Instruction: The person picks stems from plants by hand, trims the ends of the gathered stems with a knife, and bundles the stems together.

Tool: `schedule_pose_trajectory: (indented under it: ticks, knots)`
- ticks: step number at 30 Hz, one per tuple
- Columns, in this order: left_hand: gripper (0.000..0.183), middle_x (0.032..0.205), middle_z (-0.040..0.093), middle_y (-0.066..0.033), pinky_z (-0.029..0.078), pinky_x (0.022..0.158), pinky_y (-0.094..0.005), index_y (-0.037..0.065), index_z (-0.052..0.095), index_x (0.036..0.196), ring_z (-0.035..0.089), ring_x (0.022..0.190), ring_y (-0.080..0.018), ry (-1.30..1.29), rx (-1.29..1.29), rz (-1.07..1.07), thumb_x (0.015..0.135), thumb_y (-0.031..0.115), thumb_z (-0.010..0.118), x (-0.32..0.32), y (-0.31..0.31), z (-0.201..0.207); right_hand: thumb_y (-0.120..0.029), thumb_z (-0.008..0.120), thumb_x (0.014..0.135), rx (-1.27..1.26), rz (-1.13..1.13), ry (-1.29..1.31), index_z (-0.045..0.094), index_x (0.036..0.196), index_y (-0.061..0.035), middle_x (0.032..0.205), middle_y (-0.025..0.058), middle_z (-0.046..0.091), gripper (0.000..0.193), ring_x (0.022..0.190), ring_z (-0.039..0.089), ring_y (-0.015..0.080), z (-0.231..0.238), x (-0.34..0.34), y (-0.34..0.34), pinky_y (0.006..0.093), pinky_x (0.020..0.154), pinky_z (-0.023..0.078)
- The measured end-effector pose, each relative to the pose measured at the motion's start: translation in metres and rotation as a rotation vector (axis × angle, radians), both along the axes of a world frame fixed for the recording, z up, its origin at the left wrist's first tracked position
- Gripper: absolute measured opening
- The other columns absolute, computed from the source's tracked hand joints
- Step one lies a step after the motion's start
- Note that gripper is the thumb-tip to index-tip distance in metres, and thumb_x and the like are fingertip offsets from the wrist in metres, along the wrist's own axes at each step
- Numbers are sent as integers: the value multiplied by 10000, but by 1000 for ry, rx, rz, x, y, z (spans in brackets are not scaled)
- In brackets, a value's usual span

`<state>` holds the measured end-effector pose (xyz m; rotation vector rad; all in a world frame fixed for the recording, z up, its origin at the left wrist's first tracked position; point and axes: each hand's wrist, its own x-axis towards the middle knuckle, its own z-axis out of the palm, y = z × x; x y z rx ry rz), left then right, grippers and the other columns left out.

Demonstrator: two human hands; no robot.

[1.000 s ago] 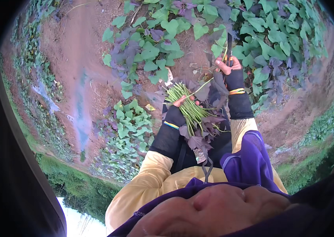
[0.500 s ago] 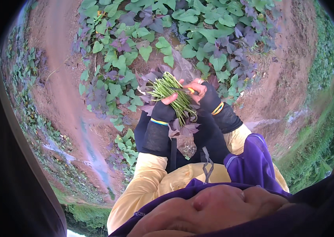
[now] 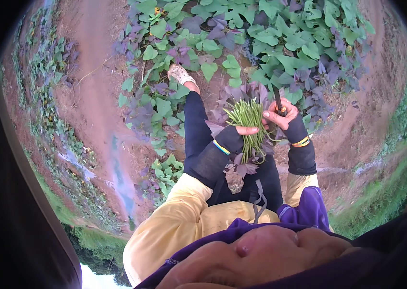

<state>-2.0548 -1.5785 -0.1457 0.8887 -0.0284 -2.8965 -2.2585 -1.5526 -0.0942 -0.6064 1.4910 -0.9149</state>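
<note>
From my remote station I find the bundle (image 3: 245, 120) of green stems in front of the person's body, above the gap between the legs, with the cut-looking ends uppermost and loosely level. The left hand (image 3: 243, 132) is closed around it from the left side; the thumb lies across the front of the stems and the fingers are out of my view behind them. I judge this hold to be chosen so that one hand can keep many thin stems together while the other stays free for the tool. Purple leaves (image 3: 252, 90) spread behind and above the bundle, and more hang below it, which I take to be foliage left outside the grasp so that the stems pack tightly. The right hand (image 3: 283, 115) is folded about the handle of a knife (image 3: 277, 96), its dark blade pointing away from the body and up past the fist; I assess this as keeping the edge clear of the left hand. The right thumb sits at the bundle's right edge, but I cannot tell whether it presses the stems. Black wrist covers (image 3: 211, 163) shield both forearms, probably against scratches and sap. Beyond the hands I note leafy vines (image 3: 285, 43) and a pale shoe (image 3: 180, 73) standing beside them, presumably for steady footing.
</note>
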Motion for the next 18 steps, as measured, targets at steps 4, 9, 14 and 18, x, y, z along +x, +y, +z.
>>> schedule_pose_trajectory:
  ticks: [4,9,14,18]
  knots:
    - [759,1169,563,-114,396,1009,-503,44,369,1388,506,1188,-373,466,248,221,719,122,719,7,-20,19,-102,757,771,184,395,-490,549,764,-65,630,-20,552,212,546,497,65,-27,-7,-71,233,495,355]
    - [804,1219,554,-122,315,1067,-554,94,404,1390,444,1251,-393,729,52,517,656,119,732,42,-78,7,-90,732,790,104,687,-609,543,803,-77,632,-50,482,190,576,443,54,-63,64,-165,234,533,352]
    - [513,1129,550,-52,323,1077,-561,133,498,1210,494,1175,-336,460,150,814,739,145,702,80,-162,15,-87,653,840,423,583,-595,530,826,-66,625,8,527,126,468,524,92,-83,126,-267,231,356,371]
    - [246,927,531,-2,423,964,-546,164,504,1124,548,965,-257,251,256,1152,893,199,580,129,-202,-21,-177,726,788,282,806,-166,578,811,-64,666,0,569,187,549,568,94,-94,216,-361,253,451,432]
